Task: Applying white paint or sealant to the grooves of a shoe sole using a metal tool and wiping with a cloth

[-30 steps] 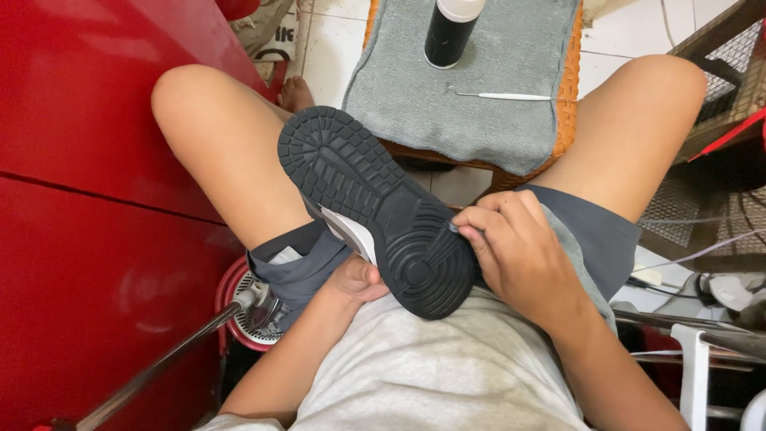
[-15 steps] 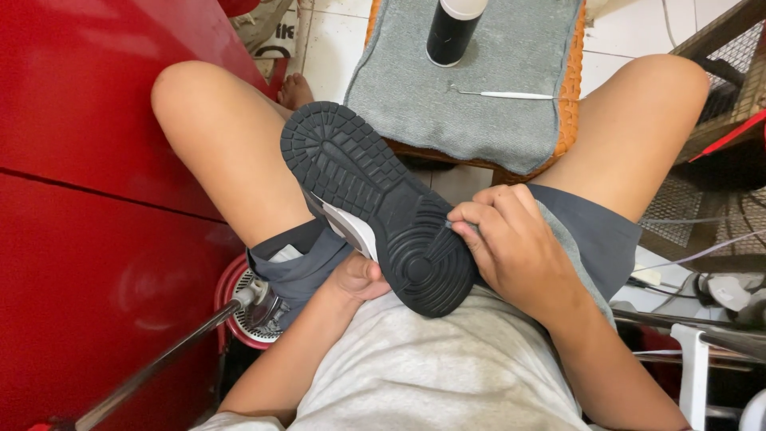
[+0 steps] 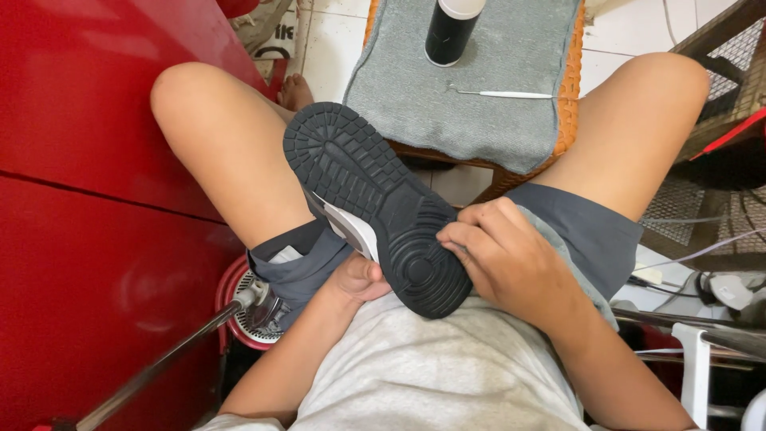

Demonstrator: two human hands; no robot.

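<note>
A shoe (image 3: 375,203) with a black treaded sole and a white and grey side lies sole-up across my lap, toe pointing away. My left hand (image 3: 359,278) grips it from underneath at the heel, mostly hidden by the sole. My right hand (image 3: 511,259) rests against the right edge of the heel, fingers curled onto the sole's rim. A grey cloth (image 3: 558,239) lies under my right hand on my thigh.
A small stool covered with a grey towel (image 3: 479,96) stands between my knees, bearing a black bottle with a white cap (image 3: 451,28) and a thin white-handled tool (image 3: 503,94). A red cabinet (image 3: 88,199) fills the left. A red mop bucket (image 3: 247,307) sits below.
The shoe has shifted very slightly; both hands keep their hold at the heel.
</note>
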